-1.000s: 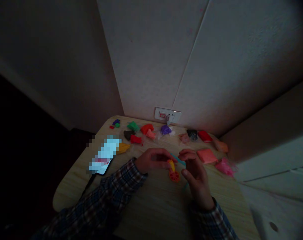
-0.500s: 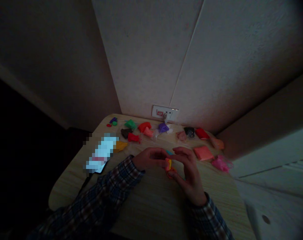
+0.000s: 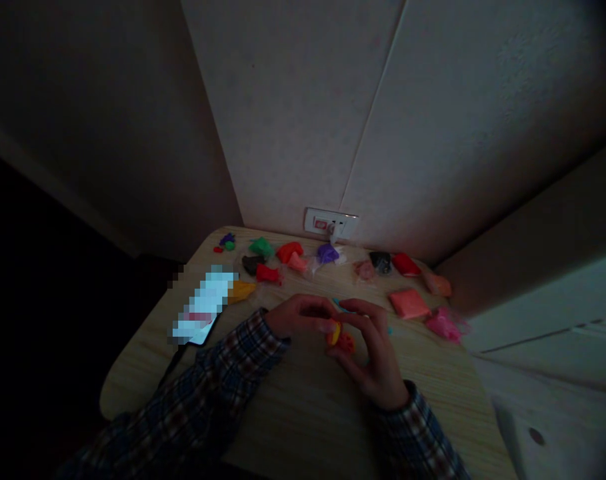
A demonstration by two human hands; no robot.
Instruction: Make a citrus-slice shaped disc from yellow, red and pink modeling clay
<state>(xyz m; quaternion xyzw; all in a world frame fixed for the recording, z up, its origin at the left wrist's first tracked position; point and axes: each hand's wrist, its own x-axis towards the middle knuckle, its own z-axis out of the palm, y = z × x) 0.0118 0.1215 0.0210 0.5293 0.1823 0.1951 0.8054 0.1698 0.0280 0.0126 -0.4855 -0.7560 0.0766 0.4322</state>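
Over the middle of the tabletop (image 3: 293,400), the head view records the left hand (image 3: 303,315) pinching an orange-and-yellow piece (image 3: 336,333) between thumb and fingers. The right hand (image 3: 375,350), fingers curved, meets its near right side. Beyond the hands lie a purple packet (image 3: 327,253) and, further right, a salmon packet (image 3: 409,303).

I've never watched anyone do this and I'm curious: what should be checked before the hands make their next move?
1. Left hand holds the yellow piece: ok.
2. Right thumb and fingers both grip the red wheel-shaped piece: cannot tell.
3. Blue strip fully visible: not ok, right hand partly hides it.
4. Phone lies apart from both hands: ok.
5. Bright light on the work: not ok, the scene is dim.
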